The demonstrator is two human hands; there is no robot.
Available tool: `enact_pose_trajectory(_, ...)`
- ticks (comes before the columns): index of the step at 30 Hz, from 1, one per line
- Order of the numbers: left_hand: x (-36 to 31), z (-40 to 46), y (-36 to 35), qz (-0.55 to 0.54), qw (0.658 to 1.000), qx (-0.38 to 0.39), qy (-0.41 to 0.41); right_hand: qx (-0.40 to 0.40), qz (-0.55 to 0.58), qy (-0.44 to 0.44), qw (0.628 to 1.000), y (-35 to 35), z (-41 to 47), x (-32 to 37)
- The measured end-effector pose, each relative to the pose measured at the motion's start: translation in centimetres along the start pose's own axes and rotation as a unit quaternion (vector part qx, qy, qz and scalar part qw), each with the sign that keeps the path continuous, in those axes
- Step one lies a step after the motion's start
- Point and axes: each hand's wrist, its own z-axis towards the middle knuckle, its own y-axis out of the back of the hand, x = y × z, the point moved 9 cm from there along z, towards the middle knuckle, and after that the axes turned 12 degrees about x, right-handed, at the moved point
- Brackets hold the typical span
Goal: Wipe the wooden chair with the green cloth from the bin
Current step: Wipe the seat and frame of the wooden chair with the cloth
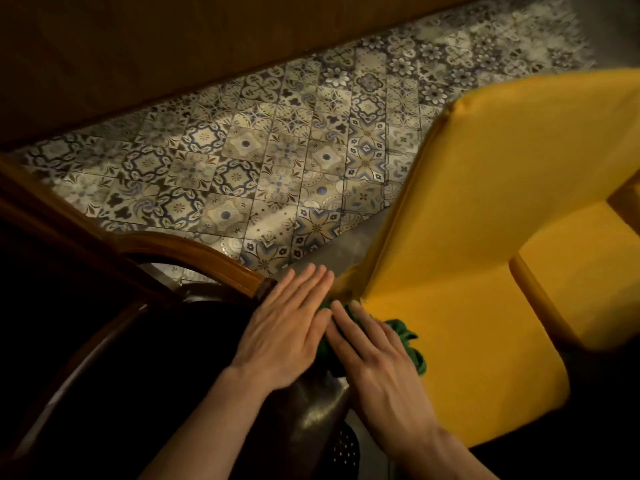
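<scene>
- Beside the yellow cushion (467,271), low in the view: both hands lie flat, fingers straight, on the green cloth (408,341).
- Left hand (287,327) and right hand (374,355) press down, neither grip closed around it.
- Cloth bunched under the palms, near the wooden chair (194,251) rail.
- Patterned tile floor (277,161) beyond.

patterned floor tiles (277,161), yellow cushioned seat (485,237) at right, dark wooden panel (138,46) beyond

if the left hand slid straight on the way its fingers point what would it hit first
Probably the yellow cushion. The left hand lies flat, fingers pointing up and right, their tips almost at the cushion's lower corner. Depth is unclear, so it might slip just past that corner and over the tiled floor instead.
</scene>
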Motion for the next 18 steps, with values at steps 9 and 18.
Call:
enact_pose_trajectory(9,0.2,0.1,0.0,0.008,1.000,0.024,-0.010,-0.025,-0.016,0.012,0.999,-2.0,-3.8,-2.9)
enact_pose_trajectory(18,0.0,-0.1,-0.1,0.025,1.000,0.013,0.003,-0.035,-0.054,0.013,0.998,-2.6,-7.5,-5.4)
